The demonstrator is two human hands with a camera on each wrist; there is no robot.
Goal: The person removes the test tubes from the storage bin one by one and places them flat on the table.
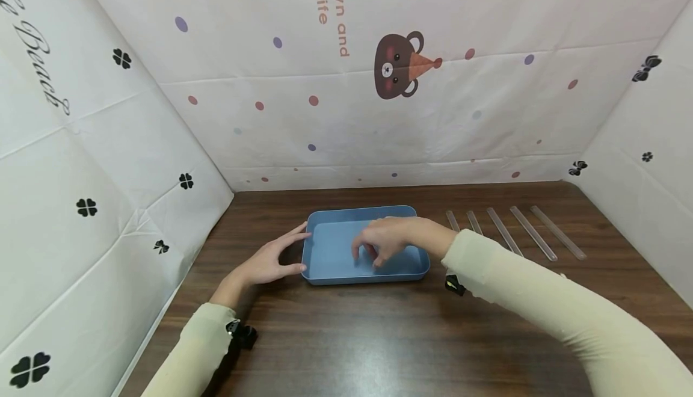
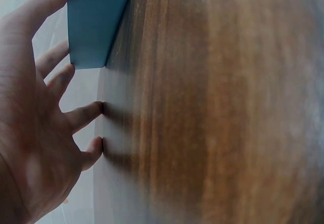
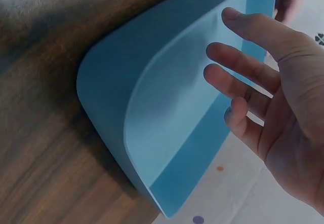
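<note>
A shallow blue tray point(image 1: 329, 248) with rounded corners lies on the wooden table, and nothing shows inside it. At the tray's left end, my left hand point(image 1: 264, 263) has its thumb and fingertips at the wall, spread apart. In the left wrist view, two fingers of the left hand point(image 2: 35, 112) meet the tabletop beside the blue tray point(image 2: 93, 26). My right hand point(image 1: 387, 238) hovers over the tray's interior with loosely bent fingers. The right wrist view shows nothing between the fingers of that right hand point(image 3: 298, 107), above the tray point(image 3: 167, 102).
To the right of the tray, several clear plastic strips point(image 1: 533, 233) lie slanted side by side on the brown table point(image 1: 335, 337). The right forearm passes in front of some of them. Printed white cloth point(image 1: 303, 126) hangs behind the table and along both sides.
</note>
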